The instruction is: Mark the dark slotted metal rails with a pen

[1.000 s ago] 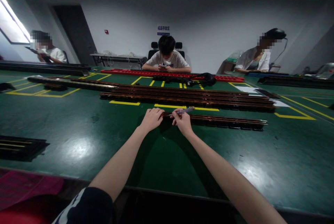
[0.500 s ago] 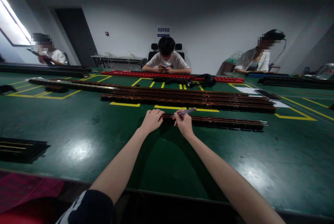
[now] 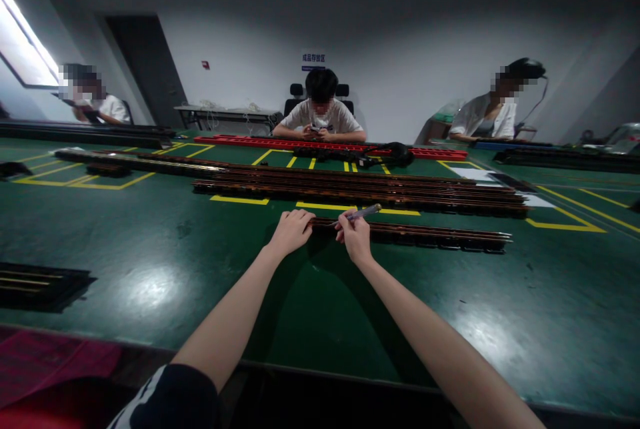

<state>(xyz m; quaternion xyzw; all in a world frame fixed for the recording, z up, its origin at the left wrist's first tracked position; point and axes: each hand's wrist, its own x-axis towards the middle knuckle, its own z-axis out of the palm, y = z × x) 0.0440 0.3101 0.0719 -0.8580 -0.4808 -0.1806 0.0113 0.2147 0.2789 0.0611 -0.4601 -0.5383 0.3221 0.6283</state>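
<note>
A long dark strip (image 3: 440,237) with coppery and shiny lines along it lies on the green table in front of me. My left hand (image 3: 291,231) is closed round its left end, with the fingertips curled over the far side. Pinched in my right hand (image 3: 356,237) is a slim greyish pen-shaped tool (image 3: 367,211), slanting up to the right. Its thin tip points down left at the strip, a short way from my left fingers. Whether the tip touches the strip I cannot tell.
Beyond the strip lies a bundle of similar long strips (image 3: 360,190). A red rail (image 3: 240,142) and a black cable (image 3: 395,154) lie further back. Dark pieces (image 3: 40,285) rest at the left. Three people sit across the table (image 3: 150,235), which has yellow tape lines.
My right hand has shifted slightly to the right with the pen-shaped tool. My left hand and the strip have stayed in place.
</note>
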